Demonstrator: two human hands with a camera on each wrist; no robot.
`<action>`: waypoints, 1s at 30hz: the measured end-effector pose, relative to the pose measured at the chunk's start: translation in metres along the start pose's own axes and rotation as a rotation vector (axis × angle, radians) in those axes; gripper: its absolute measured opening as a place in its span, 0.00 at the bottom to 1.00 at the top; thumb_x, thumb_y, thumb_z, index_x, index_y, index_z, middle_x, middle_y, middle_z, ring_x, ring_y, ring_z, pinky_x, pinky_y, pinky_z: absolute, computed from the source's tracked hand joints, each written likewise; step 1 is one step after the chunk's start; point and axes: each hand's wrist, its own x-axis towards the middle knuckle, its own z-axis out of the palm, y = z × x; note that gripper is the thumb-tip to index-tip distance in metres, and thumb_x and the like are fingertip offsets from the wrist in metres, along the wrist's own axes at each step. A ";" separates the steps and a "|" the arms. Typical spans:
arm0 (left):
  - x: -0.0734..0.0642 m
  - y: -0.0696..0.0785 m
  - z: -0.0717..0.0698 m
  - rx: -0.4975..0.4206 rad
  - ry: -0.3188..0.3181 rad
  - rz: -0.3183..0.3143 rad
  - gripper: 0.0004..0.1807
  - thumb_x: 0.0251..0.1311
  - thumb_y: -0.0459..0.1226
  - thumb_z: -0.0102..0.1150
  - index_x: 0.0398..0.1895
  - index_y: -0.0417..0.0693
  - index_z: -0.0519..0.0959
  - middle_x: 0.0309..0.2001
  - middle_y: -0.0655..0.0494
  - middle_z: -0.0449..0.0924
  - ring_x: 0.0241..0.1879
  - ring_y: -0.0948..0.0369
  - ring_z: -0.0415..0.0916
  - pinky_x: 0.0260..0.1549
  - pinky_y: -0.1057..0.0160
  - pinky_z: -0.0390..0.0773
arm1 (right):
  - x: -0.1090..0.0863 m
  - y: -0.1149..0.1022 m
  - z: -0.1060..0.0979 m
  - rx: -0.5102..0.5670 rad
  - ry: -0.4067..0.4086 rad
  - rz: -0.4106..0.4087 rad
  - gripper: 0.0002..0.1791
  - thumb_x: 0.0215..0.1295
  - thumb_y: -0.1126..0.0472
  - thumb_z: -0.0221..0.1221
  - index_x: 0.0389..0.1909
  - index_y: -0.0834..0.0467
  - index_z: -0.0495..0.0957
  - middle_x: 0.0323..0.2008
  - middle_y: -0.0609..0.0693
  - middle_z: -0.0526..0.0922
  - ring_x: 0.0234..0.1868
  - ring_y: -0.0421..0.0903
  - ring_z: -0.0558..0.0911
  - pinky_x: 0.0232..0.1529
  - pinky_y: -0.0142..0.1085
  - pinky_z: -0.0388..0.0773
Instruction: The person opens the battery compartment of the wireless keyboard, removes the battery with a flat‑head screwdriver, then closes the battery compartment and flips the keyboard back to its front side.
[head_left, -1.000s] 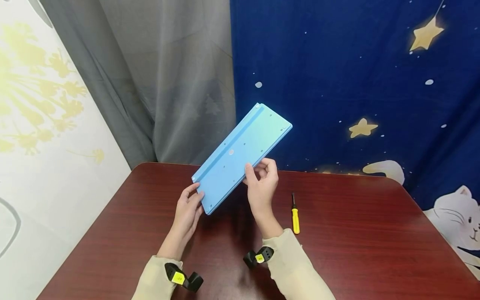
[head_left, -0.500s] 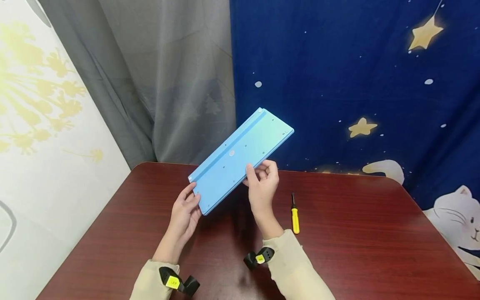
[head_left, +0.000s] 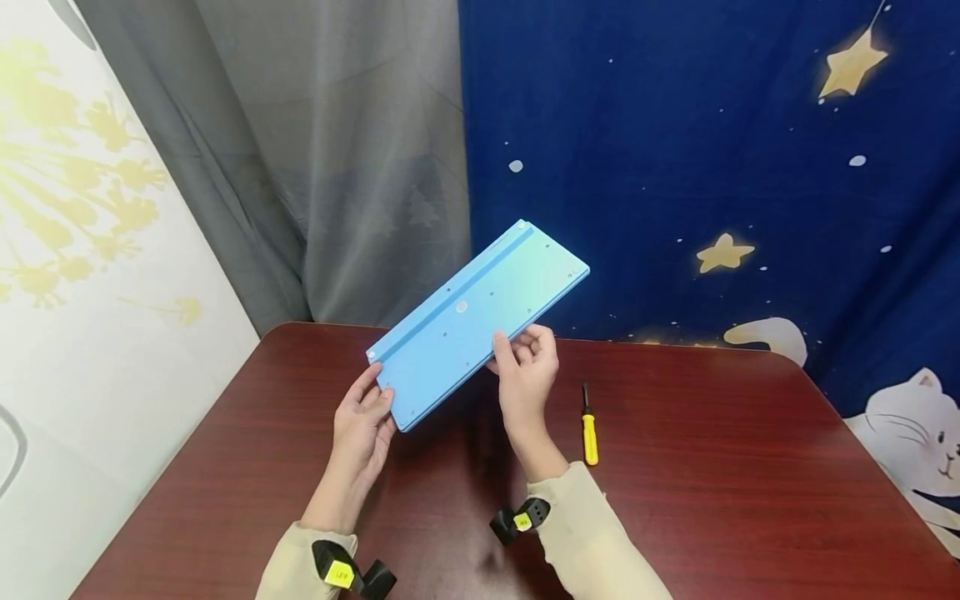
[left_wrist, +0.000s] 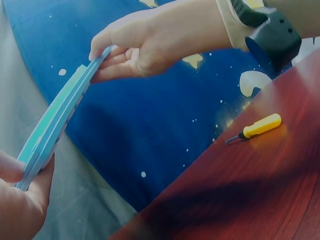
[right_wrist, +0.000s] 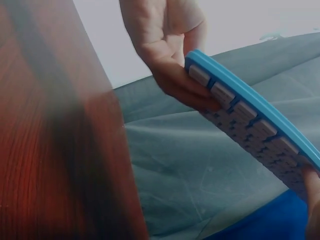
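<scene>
A light blue keyboard (head_left: 480, 312) is held up over the table, tilted, its flat underside with small screw holes and pale round feet towards the head camera. Its rows of pale keys face away and show in the right wrist view, on the keyboard's far side (right_wrist: 245, 117). My left hand (head_left: 362, 425) grips the lower left end, thumb on the underside and fingers behind. Along the lower long edge, my right hand (head_left: 527, 379) pinches the keyboard between thumb and curled fingers. A screwdriver (head_left: 590, 437) with a yellow handle lies on the table to the right of my right hand.
The dark red wooden table (head_left: 712, 467) spans the area below the hands. Behind it hang a grey curtain (head_left: 375, 167) and a blue curtain (head_left: 637, 125) with stars. A white patterned panel (head_left: 97, 375) stands at the left.
The keyboard has turned slightly clockwise, its left end shifting left and its upper right end dropping a little. My left hand has moved left with it; the right hand has hardly moved.
</scene>
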 end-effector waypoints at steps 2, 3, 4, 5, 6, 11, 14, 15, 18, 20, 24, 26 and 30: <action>-0.002 0.002 0.002 0.007 0.018 0.011 0.27 0.66 0.24 0.37 0.68 0.45 0.52 0.59 0.48 0.60 0.45 0.65 0.73 0.42 0.67 0.75 | -0.001 0.000 -0.001 0.012 0.000 0.007 0.16 0.59 0.68 0.58 0.44 0.69 0.66 0.34 0.59 0.74 0.30 0.44 0.79 0.29 0.40 0.79; -0.003 0.002 0.002 0.010 0.026 0.016 0.27 0.66 0.24 0.37 0.68 0.45 0.52 0.59 0.47 0.61 0.45 0.65 0.73 0.41 0.67 0.75 | -0.001 0.000 -0.001 0.016 -0.001 0.009 0.16 0.59 0.68 0.59 0.44 0.69 0.66 0.34 0.59 0.74 0.30 0.44 0.79 0.30 0.41 0.79; -0.004 0.003 0.003 0.013 0.032 0.020 0.27 0.66 0.24 0.37 0.68 0.45 0.53 0.59 0.47 0.61 0.45 0.65 0.73 0.41 0.67 0.75 | -0.002 -0.001 -0.001 0.018 -0.005 0.011 0.16 0.59 0.68 0.59 0.44 0.68 0.66 0.34 0.58 0.74 0.30 0.44 0.79 0.30 0.41 0.79; -0.004 0.004 0.003 0.015 0.036 0.026 0.27 0.66 0.24 0.37 0.68 0.45 0.53 0.59 0.47 0.61 0.45 0.65 0.73 0.41 0.67 0.75 | -0.002 -0.001 -0.001 0.020 -0.009 0.014 0.16 0.58 0.68 0.59 0.44 0.68 0.66 0.34 0.58 0.74 0.30 0.44 0.79 0.30 0.41 0.79; -0.005 0.005 0.003 0.016 0.039 0.031 0.27 0.66 0.24 0.37 0.68 0.45 0.53 0.59 0.47 0.61 0.45 0.65 0.73 0.40 0.67 0.75 | -0.002 -0.001 -0.002 0.023 -0.013 0.017 0.16 0.58 0.68 0.59 0.44 0.68 0.66 0.34 0.58 0.74 0.30 0.44 0.79 0.29 0.41 0.79; -0.007 0.009 0.002 -0.002 0.047 0.038 0.27 0.65 0.23 0.39 0.67 0.45 0.55 0.57 0.49 0.64 0.44 0.64 0.74 0.40 0.67 0.76 | -0.001 -0.003 -0.004 0.046 -0.045 0.022 0.16 0.59 0.69 0.59 0.43 0.70 0.66 0.33 0.58 0.74 0.29 0.43 0.80 0.28 0.39 0.79; -0.008 0.011 0.000 -0.016 0.057 0.032 0.27 0.65 0.23 0.40 0.67 0.46 0.56 0.53 0.51 0.68 0.42 0.64 0.74 0.39 0.67 0.76 | -0.001 -0.003 -0.006 0.068 -0.071 0.028 0.14 0.59 0.70 0.58 0.41 0.72 0.66 0.31 0.57 0.73 0.27 0.43 0.79 0.27 0.39 0.79; -0.009 0.012 -0.001 -0.016 0.060 0.030 0.27 0.64 0.23 0.41 0.67 0.46 0.56 0.51 0.52 0.70 0.41 0.64 0.74 0.39 0.67 0.76 | -0.001 -0.003 -0.007 0.074 -0.082 0.031 0.14 0.59 0.70 0.58 0.41 0.72 0.66 0.31 0.57 0.73 0.27 0.42 0.79 0.27 0.40 0.79; -0.010 0.015 -0.004 -0.013 0.062 0.031 0.28 0.64 0.23 0.41 0.67 0.46 0.57 0.49 0.53 0.72 0.41 0.64 0.75 0.38 0.67 0.76 | 0.000 -0.003 -0.008 0.079 -0.115 0.045 0.13 0.59 0.71 0.58 0.41 0.72 0.66 0.30 0.56 0.73 0.26 0.43 0.78 0.27 0.41 0.79; -0.010 0.017 -0.006 -0.008 0.060 0.038 0.28 0.64 0.23 0.41 0.67 0.45 0.57 0.47 0.54 0.73 0.40 0.64 0.75 0.38 0.67 0.76 | 0.001 -0.003 -0.010 0.076 -0.135 0.050 0.14 0.58 0.71 0.58 0.41 0.72 0.66 0.30 0.56 0.74 0.27 0.44 0.79 0.27 0.42 0.79; -0.010 0.022 -0.011 -0.010 0.050 0.050 0.28 0.63 0.22 0.41 0.66 0.44 0.57 0.45 0.55 0.75 0.39 0.64 0.75 0.37 0.66 0.77 | 0.003 -0.004 -0.014 0.066 -0.171 0.061 0.13 0.59 0.71 0.58 0.42 0.71 0.67 0.31 0.58 0.74 0.29 0.48 0.79 0.29 0.44 0.79; -0.010 0.024 -0.013 -0.012 0.044 0.057 0.28 0.63 0.22 0.42 0.66 0.44 0.56 0.44 0.55 0.76 0.38 0.64 0.76 0.36 0.66 0.77 | 0.005 -0.004 -0.015 0.057 -0.191 0.064 0.12 0.60 0.71 0.57 0.41 0.71 0.67 0.31 0.61 0.74 0.29 0.49 0.80 0.29 0.45 0.79; -0.012 0.029 -0.018 -0.014 0.026 0.073 0.28 0.62 0.22 0.44 0.66 0.43 0.56 0.43 0.55 0.77 0.37 0.64 0.76 0.36 0.66 0.77 | 0.009 -0.005 -0.018 0.042 -0.219 0.063 0.09 0.60 0.72 0.57 0.39 0.71 0.69 0.31 0.63 0.76 0.29 0.46 0.81 0.30 0.46 0.79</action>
